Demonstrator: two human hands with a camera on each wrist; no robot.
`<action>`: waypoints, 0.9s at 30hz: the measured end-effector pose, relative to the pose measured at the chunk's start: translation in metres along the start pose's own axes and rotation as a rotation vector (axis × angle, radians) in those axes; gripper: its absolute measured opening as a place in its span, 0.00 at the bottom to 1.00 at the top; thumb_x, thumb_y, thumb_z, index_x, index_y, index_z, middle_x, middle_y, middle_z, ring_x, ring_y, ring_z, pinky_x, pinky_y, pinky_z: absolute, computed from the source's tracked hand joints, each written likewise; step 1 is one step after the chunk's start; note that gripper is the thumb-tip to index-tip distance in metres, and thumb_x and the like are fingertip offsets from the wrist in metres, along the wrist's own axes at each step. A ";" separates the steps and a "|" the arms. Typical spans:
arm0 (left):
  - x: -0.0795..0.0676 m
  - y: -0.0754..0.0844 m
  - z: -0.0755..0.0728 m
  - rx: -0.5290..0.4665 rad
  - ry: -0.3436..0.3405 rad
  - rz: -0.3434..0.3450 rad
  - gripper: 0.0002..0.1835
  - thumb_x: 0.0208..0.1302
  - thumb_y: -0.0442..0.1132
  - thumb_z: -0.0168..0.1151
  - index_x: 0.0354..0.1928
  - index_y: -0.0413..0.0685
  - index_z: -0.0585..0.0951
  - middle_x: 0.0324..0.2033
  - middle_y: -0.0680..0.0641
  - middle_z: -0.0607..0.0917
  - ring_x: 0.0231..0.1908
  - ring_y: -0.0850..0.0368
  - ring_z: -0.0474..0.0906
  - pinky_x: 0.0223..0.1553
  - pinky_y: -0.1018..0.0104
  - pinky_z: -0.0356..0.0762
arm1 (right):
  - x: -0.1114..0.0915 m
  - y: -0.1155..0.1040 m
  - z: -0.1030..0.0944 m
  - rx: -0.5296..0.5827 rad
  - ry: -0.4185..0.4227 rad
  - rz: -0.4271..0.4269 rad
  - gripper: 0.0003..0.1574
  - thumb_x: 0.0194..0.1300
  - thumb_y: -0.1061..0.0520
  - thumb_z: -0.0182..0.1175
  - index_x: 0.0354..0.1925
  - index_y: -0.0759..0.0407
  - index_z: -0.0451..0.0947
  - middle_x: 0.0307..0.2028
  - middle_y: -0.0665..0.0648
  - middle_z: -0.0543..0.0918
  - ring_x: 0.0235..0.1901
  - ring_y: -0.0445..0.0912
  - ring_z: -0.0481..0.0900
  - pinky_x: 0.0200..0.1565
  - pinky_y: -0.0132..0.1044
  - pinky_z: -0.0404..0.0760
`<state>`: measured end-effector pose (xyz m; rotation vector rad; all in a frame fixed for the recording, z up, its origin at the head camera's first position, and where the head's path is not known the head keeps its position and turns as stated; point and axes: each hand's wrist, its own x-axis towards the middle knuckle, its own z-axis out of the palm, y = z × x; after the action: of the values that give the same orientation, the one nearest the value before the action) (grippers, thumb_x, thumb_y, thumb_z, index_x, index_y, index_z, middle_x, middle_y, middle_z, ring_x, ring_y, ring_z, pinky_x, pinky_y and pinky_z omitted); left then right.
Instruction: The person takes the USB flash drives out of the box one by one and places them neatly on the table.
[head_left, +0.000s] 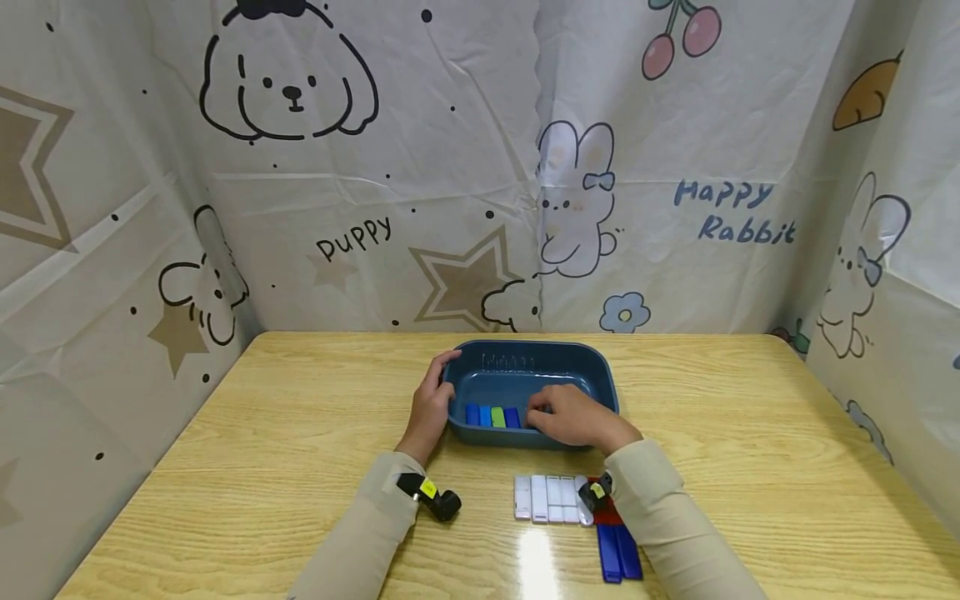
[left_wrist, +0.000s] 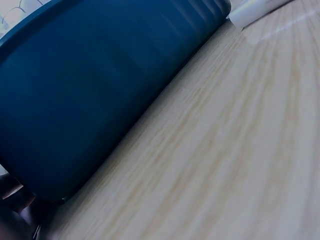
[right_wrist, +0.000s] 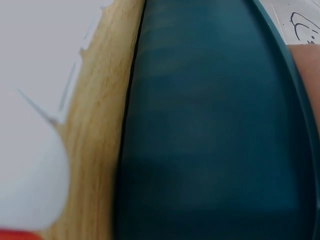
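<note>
The left hand (head_left: 427,410) gripped the blue bin (head_left: 480,436), the right hand (head_left: 572,414) inside (holding anything? I couldn't tell); four coloured pieces (head_left: 498,417) were in; white pieces (head_left: 538,498), blue strips (head_left: 618,552), something red (head_left: 607,514) remained on the tabletop (head_left: 300,467).

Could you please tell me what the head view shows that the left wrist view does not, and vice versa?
Only the head view shows the row of small blue and green rectangular pieces inside the rounded dark-teal bin, the two long glossy blue bars, and the right hand.

Only the left wrist view shows faint ribs on the bin's outer wall.

Both share the bin, the wood-grain table and at least one glossy white piece.
</note>
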<state>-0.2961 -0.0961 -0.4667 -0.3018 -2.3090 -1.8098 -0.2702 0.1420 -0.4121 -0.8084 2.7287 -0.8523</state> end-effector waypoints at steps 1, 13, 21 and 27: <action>0.000 0.000 0.000 0.003 0.003 0.001 0.30 0.59 0.30 0.42 0.64 0.56 0.70 0.68 0.50 0.66 0.69 0.53 0.57 0.68 0.48 0.52 | 0.000 0.000 0.000 0.001 0.012 0.002 0.11 0.65 0.55 0.55 0.32 0.51 0.84 0.31 0.47 0.79 0.32 0.43 0.73 0.36 0.39 0.74; 0.000 0.002 0.000 0.011 0.005 -0.003 0.30 0.59 0.31 0.42 0.64 0.55 0.69 0.68 0.50 0.67 0.69 0.52 0.57 0.68 0.47 0.52 | -0.002 0.004 -0.004 0.167 0.093 0.035 0.08 0.59 0.63 0.63 0.39 0.55 0.80 0.36 0.50 0.81 0.34 0.44 0.77 0.38 0.38 0.78; 0.000 -0.001 -0.001 0.017 0.002 -0.006 0.30 0.59 0.31 0.42 0.65 0.55 0.69 0.69 0.50 0.66 0.70 0.52 0.56 0.68 0.47 0.51 | -0.001 0.003 -0.003 0.169 0.193 0.105 0.14 0.59 0.62 0.66 0.45 0.55 0.79 0.40 0.50 0.82 0.39 0.44 0.79 0.46 0.41 0.80; 0.000 -0.001 0.000 0.021 0.003 0.003 0.30 0.59 0.31 0.42 0.64 0.55 0.69 0.68 0.50 0.67 0.69 0.52 0.57 0.68 0.47 0.51 | -0.005 0.003 -0.005 0.152 0.205 0.071 0.16 0.64 0.60 0.61 0.50 0.52 0.81 0.42 0.51 0.82 0.38 0.44 0.78 0.43 0.40 0.80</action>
<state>-0.2964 -0.0961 -0.4673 -0.2989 -2.3228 -1.7822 -0.2692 0.1489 -0.4102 -0.6219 2.8009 -1.1699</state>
